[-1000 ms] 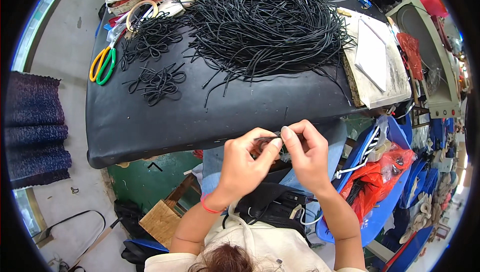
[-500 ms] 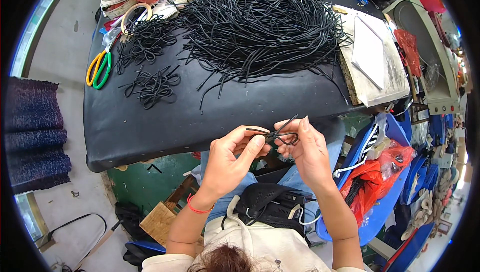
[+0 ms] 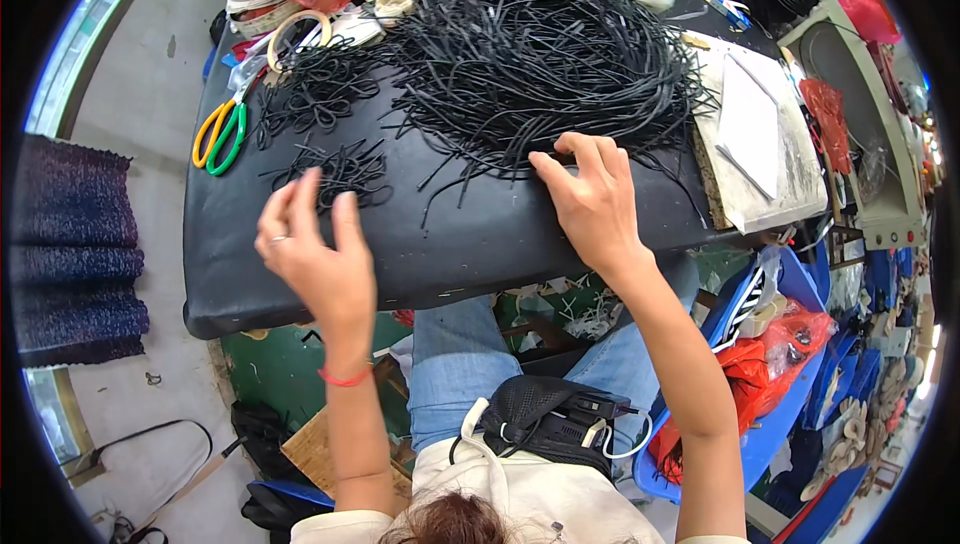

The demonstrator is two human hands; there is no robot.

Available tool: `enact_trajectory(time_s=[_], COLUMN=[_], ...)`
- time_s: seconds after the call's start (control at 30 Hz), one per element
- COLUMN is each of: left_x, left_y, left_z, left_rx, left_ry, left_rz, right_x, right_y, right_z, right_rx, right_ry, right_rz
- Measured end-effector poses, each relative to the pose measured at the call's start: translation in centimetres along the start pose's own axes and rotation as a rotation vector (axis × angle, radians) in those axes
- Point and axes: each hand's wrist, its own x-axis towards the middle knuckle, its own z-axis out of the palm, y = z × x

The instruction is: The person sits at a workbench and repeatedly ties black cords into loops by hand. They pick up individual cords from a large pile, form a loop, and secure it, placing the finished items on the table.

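Presently, the black table (image 3: 460,259) before you carries a large heap of black cords (image 3: 550,54), your left hand (image 3: 322,254) is above the table's left part with thumb and fingers apart, and your right hand (image 3: 592,199) is at the near edge of this heap with bent fingers, where I cannot tell if they pinch a cord. Just at your left hand lies the small pile of looped cords (image 3: 358,166), and farther left are the scissors (image 3: 242,124) with yellow and green handles
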Motion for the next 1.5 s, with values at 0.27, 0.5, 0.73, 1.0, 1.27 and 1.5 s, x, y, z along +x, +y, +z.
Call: enact_trajectory(time_s=[0.27,0.5,0.73,1.0,1.27,1.5], left_x=[-4.3,-3.5,-4.8,-5.7,-6.2,-5.3], left_y=[6.3,5.2,6.0,5.9,5.7,5.3], left_z=[0.8,-2.3,-1.4,-0.3,0.0,0.5], left_rx=[-0.632,-0.897,-1.47,-1.526,-1.484,-1.854], left_ry=[-0.352,-0.718,-1.056,-0.953,-0.86,-0.804], left_rz=[0.363,-0.033,-0.683,-0.798,-0.638,-0.958], right_x=[-1.7,-2.3,-1.2,-1.9,-2.9,-3.9], right_y=[-3.9,-3.8,-5.8,-6.9,-7.3,-5.7], right_z=[-4.9,-7.0,-6.1,-5.9,-4.8,-6.2], right_rx=[0.186,0.304,0.419,0.824,0.995,0.601], right_ry=[-0.019,0.121,0.184,-0.109,-0.016,-0.086], right_rz=[-0.068,0.16,0.38,0.468,0.628,0.339])
